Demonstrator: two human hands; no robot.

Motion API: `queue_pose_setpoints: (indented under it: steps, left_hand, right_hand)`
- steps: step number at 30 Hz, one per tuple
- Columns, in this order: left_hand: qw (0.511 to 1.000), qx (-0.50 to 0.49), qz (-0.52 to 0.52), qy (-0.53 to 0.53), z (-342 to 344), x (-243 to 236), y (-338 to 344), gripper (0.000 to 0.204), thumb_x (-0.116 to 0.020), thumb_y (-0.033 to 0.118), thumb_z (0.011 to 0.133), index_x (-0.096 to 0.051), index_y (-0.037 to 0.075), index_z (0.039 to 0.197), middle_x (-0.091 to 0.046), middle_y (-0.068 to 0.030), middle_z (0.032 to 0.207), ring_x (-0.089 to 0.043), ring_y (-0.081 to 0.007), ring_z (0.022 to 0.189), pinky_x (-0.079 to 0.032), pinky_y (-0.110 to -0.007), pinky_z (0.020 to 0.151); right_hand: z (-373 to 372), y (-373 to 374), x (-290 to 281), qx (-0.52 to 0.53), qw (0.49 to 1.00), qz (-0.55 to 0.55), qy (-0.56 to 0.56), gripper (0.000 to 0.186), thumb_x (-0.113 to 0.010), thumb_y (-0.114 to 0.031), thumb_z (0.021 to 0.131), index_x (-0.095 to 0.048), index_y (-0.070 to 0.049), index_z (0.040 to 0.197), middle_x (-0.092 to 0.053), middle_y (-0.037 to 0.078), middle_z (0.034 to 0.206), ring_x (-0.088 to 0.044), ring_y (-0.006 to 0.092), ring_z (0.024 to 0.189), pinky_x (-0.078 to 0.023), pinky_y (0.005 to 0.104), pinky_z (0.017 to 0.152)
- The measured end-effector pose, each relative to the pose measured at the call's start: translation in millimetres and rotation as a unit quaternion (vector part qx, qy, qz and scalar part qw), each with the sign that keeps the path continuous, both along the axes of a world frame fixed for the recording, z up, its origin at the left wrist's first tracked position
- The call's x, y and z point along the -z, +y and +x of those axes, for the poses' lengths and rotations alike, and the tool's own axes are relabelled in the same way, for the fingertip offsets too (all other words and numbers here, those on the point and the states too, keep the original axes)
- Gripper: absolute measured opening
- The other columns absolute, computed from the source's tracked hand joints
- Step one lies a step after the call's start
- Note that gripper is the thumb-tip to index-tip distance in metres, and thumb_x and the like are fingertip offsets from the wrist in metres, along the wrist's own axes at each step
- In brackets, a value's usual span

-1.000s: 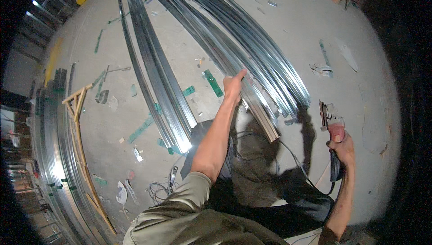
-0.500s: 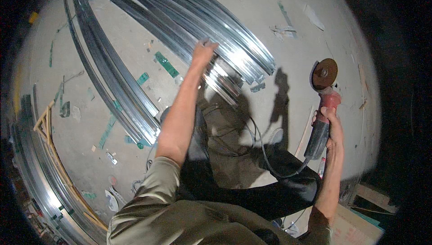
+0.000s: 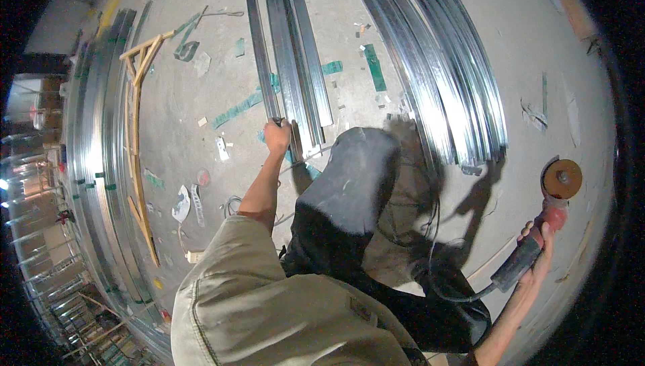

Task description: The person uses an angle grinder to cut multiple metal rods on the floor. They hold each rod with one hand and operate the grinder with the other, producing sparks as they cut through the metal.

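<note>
My left hand [image 3: 277,136] reaches forward, its fingers closed on the near end of a long, thin metal channel [image 3: 259,36]. That channel lies leftmost in a small group of shiny channels [image 3: 290,63] on the floor. Off to the right, my right hand [image 3: 541,248] grips an angle grinder [image 3: 516,265] with a black body and red head. Its round brown disc [image 3: 563,179] points away from me, held above the floor. The grinder's cord [image 3: 463,297] loops back below it. Whether the disc spins cannot be made out.
A bigger bundle of metal channels [image 3: 437,63] lies ahead to the right. Green tape scraps [image 3: 374,69] and offcuts litter the concrete floor. At left, a wooden frame [image 3: 137,157] lies beside more stacked channels [image 3: 101,144]. My bent knee [image 3: 353,178] stands between my arms.
My view has turned left. The left hand has gone from the larger bundle to the smaller group and taken hold of a channel's end. The right hand still holds the grinder.
</note>
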State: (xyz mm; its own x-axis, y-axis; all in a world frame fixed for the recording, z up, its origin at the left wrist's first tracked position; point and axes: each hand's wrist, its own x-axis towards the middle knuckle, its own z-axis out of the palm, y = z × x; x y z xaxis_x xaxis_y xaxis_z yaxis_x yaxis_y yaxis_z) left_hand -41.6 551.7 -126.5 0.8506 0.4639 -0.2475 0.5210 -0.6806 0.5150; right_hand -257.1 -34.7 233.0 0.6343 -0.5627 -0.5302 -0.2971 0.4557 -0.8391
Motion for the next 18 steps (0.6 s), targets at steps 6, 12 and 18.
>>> queue_pose_setpoints:
  steps: [6,12,18]
  left_hand:
    - [0.992,0.084,-0.041,0.085,7,10,-34,0.055,-0.075,0.038,0.084,-0.059,-0.005,0.114,-0.071,-0.0273,0.104,-0.069,-0.0434,0.102,-0.054,-0.049,0.09]
    - [0.988,0.091,-0.034,0.116,14,11,-32,0.06,-0.084,0.035,0.072,-0.058,-0.005,0.108,-0.07,-0.0249,0.095,-0.07,-0.0419,0.094,-0.055,-0.048,0.082]
    - [0.976,0.154,-0.089,0.126,28,3,3,0.067,-0.081,0.028,0.08,-0.057,-0.004,0.134,-0.068,-0.0275,0.121,-0.065,-0.0395,0.116,-0.047,-0.045,0.105]
  right_hand:
    - [20,23,-7,-0.013,1.0,-0.002,0.024,0.035,-0.071,-0.022,0.093,-0.052,-0.004,0.116,-0.065,0.011,0.089,-0.064,0.0197,0.075,-0.057,0.0309,0.067]
    - [32,37,-7,-0.02,0.999,0.027,0.004,0.033,-0.07,-0.02,0.095,-0.051,-0.005,0.118,-0.065,0.011,0.092,-0.065,0.0202,0.077,-0.057,0.0322,0.07]
    - [35,56,-12,0.034,0.999,0.004,0.003,0.035,-0.07,-0.022,0.095,-0.051,-0.007,0.12,-0.066,0.013,0.094,-0.067,0.0219,0.077,-0.059,0.0324,0.071]
